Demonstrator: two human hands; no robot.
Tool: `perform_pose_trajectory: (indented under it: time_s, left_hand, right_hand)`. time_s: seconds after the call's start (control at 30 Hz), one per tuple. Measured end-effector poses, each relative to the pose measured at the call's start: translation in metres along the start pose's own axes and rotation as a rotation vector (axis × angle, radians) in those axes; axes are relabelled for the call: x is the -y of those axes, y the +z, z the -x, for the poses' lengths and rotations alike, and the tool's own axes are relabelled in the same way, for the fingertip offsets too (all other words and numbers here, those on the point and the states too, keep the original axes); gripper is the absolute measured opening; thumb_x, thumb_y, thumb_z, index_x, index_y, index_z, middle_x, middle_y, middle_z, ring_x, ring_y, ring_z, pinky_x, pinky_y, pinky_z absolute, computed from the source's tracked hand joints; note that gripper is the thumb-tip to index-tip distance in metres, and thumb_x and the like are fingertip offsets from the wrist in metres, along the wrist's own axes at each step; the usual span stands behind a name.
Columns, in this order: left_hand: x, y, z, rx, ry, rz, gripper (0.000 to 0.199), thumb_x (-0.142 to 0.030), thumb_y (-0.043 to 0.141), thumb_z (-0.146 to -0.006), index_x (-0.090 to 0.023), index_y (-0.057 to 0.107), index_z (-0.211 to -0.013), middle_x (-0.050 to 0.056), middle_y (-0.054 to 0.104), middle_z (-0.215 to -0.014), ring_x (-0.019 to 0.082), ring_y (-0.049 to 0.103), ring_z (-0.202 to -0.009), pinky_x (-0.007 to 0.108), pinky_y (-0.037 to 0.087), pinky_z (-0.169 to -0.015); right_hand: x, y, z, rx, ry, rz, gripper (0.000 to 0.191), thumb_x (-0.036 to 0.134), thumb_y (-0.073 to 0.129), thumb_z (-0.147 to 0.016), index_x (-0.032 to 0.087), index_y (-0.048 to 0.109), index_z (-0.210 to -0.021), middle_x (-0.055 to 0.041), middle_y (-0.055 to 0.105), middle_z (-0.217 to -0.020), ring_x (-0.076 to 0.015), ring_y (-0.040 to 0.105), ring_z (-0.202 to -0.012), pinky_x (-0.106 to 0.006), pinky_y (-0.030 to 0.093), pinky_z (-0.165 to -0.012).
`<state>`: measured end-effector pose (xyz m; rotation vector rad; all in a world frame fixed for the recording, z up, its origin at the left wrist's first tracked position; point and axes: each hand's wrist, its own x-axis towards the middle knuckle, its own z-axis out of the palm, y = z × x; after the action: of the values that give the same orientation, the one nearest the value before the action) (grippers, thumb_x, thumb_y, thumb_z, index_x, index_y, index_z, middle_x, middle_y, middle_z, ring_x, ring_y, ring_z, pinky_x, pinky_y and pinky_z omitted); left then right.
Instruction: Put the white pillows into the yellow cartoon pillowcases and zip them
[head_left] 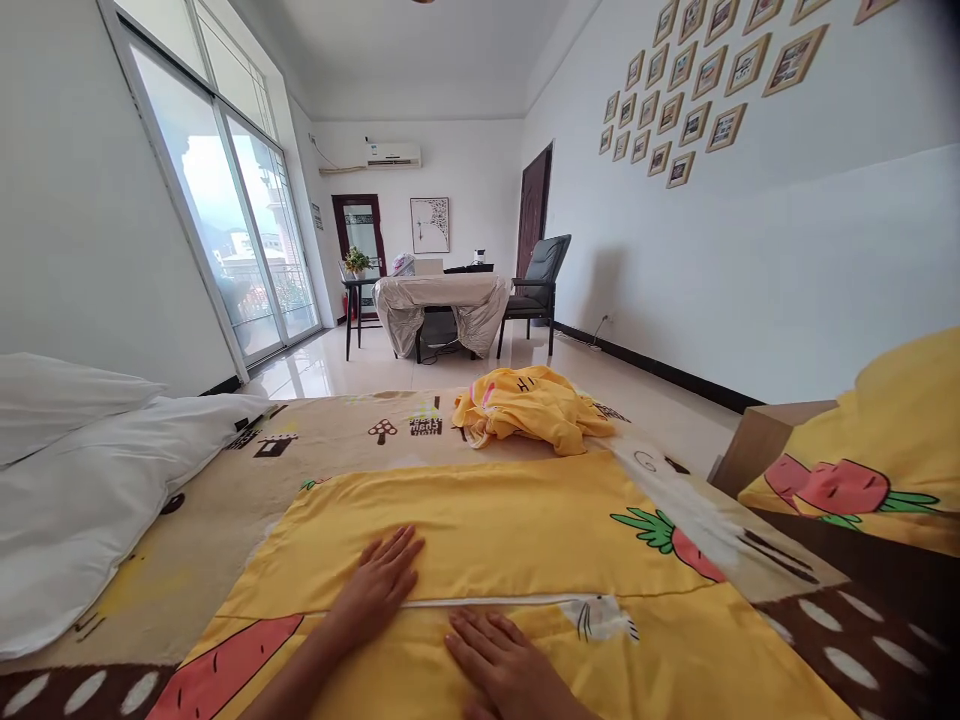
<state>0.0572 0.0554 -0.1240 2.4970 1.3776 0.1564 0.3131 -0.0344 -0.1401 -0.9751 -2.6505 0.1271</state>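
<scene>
A yellow pillowcase printed with carrots lies spread out flat in front of me. A white-edged seam or opening runs across its middle. My left hand rests palm down on the cloth, just at the left end of that white edge, fingers stretched out. Below the edge and further right, my right hand also lies flat on the fabric, fingers extended. Neither hand grips anything. Beside my right hand, a white cat-like print with whiskers shows on the cloth. Beyond the pillowcase sits a crumpled heap of yellow cloth.
White pillows lie at the left on a patterned beige blanket. At the right, a cardboard box has yellow carrot-print fabric over it. Further back stand a covered table and a black chair.
</scene>
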Motion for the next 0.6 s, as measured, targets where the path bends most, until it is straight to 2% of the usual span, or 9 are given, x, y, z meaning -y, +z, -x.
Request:
perform_pose_trajectory:
  time_s: [0.07, 0.17, 0.23, 0.3, 0.37, 0.47, 0.53, 0.6]
  left_hand:
    - [-0.001, 0.003, -0.004, -0.036, -0.074, -0.065, 0.053, -0.05, 0.022, -0.094, -0.031, 0.026, -0.143, 0.001, 0.018, -0.152, 0.02, 0.015, -0.141, 0.049, 0.015, -0.113]
    - [-0.023, 0.005, -0.006, -0.046, -0.115, -0.134, 0.052, -0.04, 0.023, -0.095, -0.022, 0.03, -0.143, 0.008, 0.024, -0.151, 0.023, 0.019, -0.14, 0.051, 0.018, -0.112]
    - [-0.045, 0.003, -0.01, 0.0, 0.005, -0.114, 0.051, -0.038, 0.025, -0.095, -0.021, 0.031, -0.142, 0.01, 0.029, -0.149, 0.023, 0.023, -0.139, 0.047, 0.023, -0.111]
    - [-0.066, -0.001, -0.018, 0.073, 0.213, -0.061, 0.051, -0.042, 0.027, -0.094, -0.027, 0.028, -0.143, 0.008, 0.028, -0.15, 0.021, 0.023, -0.139, 0.045, 0.024, -0.111]
    - [-0.08, -0.006, -0.029, 0.131, 0.349, -0.036, 0.054, -0.047, 0.031, -0.093, -0.032, 0.024, -0.144, 0.006, 0.022, -0.152, 0.022, 0.019, -0.14, 0.048, 0.02, -0.112]
    - [-0.086, -0.009, -0.041, 0.179, 0.401, -0.034, 0.064, -0.056, 0.037, -0.088, -0.032, 0.02, -0.145, 0.008, 0.016, -0.153, 0.026, 0.013, -0.141, 0.055, 0.013, -0.11]
    - [-0.082, -0.008, -0.045, 0.199, 0.431, -0.006, 0.07, -0.061, 0.041, -0.084, -0.034, 0.019, -0.145, 0.007, 0.015, -0.153, 0.028, 0.01, -0.141, 0.056, 0.01, -0.11]
    - [-0.076, -0.006, -0.048, 0.2, 0.44, 0.022, 0.072, -0.064, 0.043, -0.082, -0.036, 0.019, -0.144, 0.006, 0.014, -0.153, 0.029, 0.009, -0.141, 0.056, 0.008, -0.11]
  right_hand:
    - [-0.003, 0.007, -0.001, -0.059, -0.044, 0.084, 0.057, 0.053, 0.04, -0.09, 0.019, 0.045, -0.136, -0.0077, 0.048, -0.136, -0.0206, 0.046, -0.125, -0.03, 0.04, -0.099]
    - [-0.006, 0.02, 0.0, -0.156, -0.095, 0.192, 0.057, 0.054, 0.039, -0.089, 0.02, 0.046, -0.134, -0.0074, 0.053, -0.132, -0.0194, 0.05, -0.121, -0.028, 0.041, -0.096]
    - [-0.008, 0.031, 0.0, -0.206, -0.114, 0.253, 0.057, 0.054, 0.039, -0.089, 0.019, 0.046, -0.134, -0.0071, 0.055, -0.13, -0.0193, 0.051, -0.119, -0.028, 0.041, -0.095]
    - [-0.008, 0.046, 0.0, -0.294, -0.107, 0.322, 0.058, 0.054, 0.041, -0.087, 0.018, 0.046, -0.132, -0.0069, 0.059, -0.126, -0.0203, 0.054, -0.115, -0.028, 0.042, -0.092]
    - [-0.009, 0.067, -0.002, -0.475, -0.087, 0.4, 0.051, 0.05, 0.041, -0.087, 0.019, 0.052, -0.126, -0.006, 0.066, -0.116, -0.0205, 0.06, -0.105, -0.028, 0.044, -0.087]
    - [-0.012, 0.099, -0.007, -0.773, -0.034, 0.512, 0.027, 0.029, 0.039, -0.09, 0.023, 0.06, -0.104, -0.0042, 0.073, -0.092, -0.0188, 0.066, -0.083, -0.029, 0.046, -0.078]
    - [-0.013, 0.112, -0.01, -0.839, -0.011, 0.566, 0.025, 0.019, 0.037, -0.089, 0.023, 0.06, -0.094, -0.0051, 0.073, -0.082, -0.0191, 0.067, -0.074, -0.029, 0.046, -0.073]
    - [-0.012, 0.115, -0.013, -0.827, -0.032, 0.584, 0.024, 0.018, 0.036, -0.089, 0.021, 0.059, -0.091, -0.0068, 0.072, -0.077, -0.0204, 0.067, -0.069, -0.03, 0.046, -0.068]
